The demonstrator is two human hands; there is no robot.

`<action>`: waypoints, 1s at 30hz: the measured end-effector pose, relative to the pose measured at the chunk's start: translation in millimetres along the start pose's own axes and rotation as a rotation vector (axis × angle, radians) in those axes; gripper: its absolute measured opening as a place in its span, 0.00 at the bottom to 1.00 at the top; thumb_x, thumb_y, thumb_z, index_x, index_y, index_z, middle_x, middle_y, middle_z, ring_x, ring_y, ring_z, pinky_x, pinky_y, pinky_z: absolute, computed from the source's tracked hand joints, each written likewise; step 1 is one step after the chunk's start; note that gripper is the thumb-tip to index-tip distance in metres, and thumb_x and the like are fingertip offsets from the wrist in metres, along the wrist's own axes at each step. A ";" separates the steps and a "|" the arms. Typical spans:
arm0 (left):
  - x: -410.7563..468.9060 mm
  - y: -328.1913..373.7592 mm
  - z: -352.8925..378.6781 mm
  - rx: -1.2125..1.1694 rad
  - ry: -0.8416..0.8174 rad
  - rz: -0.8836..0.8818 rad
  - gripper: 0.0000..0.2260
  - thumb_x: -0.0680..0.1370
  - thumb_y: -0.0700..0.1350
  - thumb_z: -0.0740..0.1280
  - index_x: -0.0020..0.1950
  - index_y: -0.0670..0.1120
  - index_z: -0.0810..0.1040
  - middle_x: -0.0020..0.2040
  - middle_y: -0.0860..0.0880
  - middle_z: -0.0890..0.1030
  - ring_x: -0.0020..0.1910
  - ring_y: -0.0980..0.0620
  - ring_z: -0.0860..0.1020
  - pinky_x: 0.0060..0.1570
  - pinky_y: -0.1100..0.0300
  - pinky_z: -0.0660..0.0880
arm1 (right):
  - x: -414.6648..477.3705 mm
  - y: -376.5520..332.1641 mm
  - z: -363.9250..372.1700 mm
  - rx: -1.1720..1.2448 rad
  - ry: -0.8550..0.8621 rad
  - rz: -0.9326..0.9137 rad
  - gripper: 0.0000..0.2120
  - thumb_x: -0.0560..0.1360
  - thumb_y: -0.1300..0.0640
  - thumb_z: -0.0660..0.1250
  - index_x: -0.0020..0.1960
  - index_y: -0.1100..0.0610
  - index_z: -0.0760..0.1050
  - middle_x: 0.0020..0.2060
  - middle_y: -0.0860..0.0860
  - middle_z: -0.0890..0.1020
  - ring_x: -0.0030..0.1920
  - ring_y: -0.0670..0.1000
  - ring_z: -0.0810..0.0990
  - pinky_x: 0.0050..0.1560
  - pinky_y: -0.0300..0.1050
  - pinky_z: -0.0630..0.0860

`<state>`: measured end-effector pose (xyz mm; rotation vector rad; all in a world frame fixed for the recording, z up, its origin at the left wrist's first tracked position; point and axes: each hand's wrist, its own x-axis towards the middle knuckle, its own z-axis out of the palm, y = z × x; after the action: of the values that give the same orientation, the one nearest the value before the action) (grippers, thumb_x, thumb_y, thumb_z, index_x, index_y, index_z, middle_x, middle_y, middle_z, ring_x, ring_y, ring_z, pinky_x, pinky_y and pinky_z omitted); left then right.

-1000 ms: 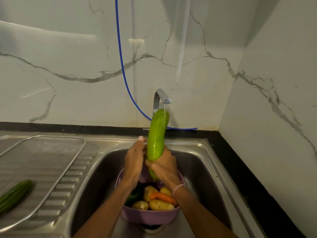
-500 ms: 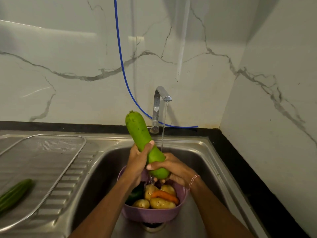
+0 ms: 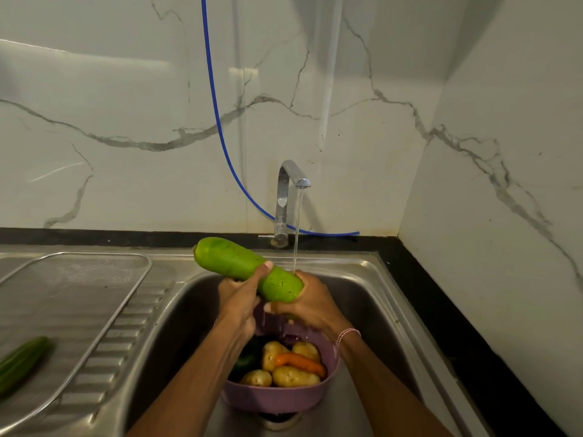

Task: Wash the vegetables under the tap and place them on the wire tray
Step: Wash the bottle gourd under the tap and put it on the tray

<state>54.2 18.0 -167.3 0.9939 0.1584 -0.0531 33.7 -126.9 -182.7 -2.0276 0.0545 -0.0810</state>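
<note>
Big steel sink [image 3: 378, 294]. Wire tray [image 3: 79, 288] to its left. Long, fat, light green gourd [image 3: 230, 260], smooth, tilted above the sink, low end by the water from the tap [image 3: 285, 190]. Purple bowl [image 3: 277, 402] underneath. Left hand [image 3: 236, 301] wrapped round the gourd's middle, right hand [image 3: 309, 304] gripping its low end. Dark cucumber [image 3: 19, 364] on the tray. Potatoes [image 3: 295, 376] and a carrot [image 3: 299, 362] in the bowl.

A pale green bottle gourd [image 3: 239, 264], gripped by the left hand [image 3: 236, 299] and the right hand [image 3: 310, 302], slants with its blunt end up to the left. Its lower end meets the thin stream from the chrome tap [image 3: 285, 197]. A dark cucumber [image 3: 20, 362] lies on the wire tray [image 3: 94, 279] at left. Potatoes [image 3: 295, 376] and a carrot [image 3: 299, 362] sit in the purple colander [image 3: 277, 398] below.
</note>
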 end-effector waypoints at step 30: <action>-10.7 -4.4 7.1 -0.073 -0.059 -0.047 0.26 0.77 0.43 0.75 0.72 0.40 0.71 0.59 0.39 0.84 0.47 0.48 0.87 0.37 0.55 0.83 | 12.7 -13.9 29.2 0.387 0.310 0.373 0.28 0.83 0.34 0.54 0.68 0.54 0.76 0.59 0.59 0.81 0.53 0.57 0.84 0.50 0.55 0.84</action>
<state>43.9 9.4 -165.5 0.9149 0.1286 -0.1194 48.8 -95.6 -182.6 -1.5752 0.5671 -0.1565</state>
